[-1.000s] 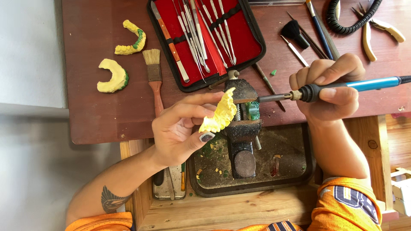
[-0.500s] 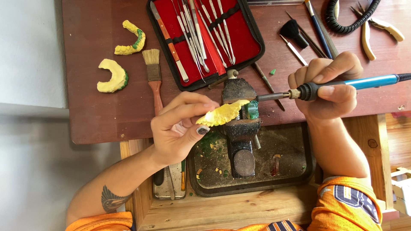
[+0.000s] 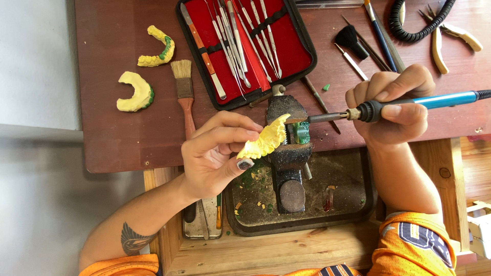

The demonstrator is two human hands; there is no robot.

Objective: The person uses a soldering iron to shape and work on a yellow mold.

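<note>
Over a dark wooden tabletop (image 3: 128, 148), the left hand (image 3: 215, 156) pinches a pale yellow, arch-shaped dental cast (image 3: 266, 140) by its edges, likely light, rigid and brittle, while the right hand (image 3: 394, 105) grips a blue-handled heated wax tool (image 3: 409, 104) whose tip touches it.

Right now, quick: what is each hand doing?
Left hand: closed, fingers pinching a yellow dental cast.
Right hand: closed around a blue-handled heated tool, its tip at the cast.
</note>
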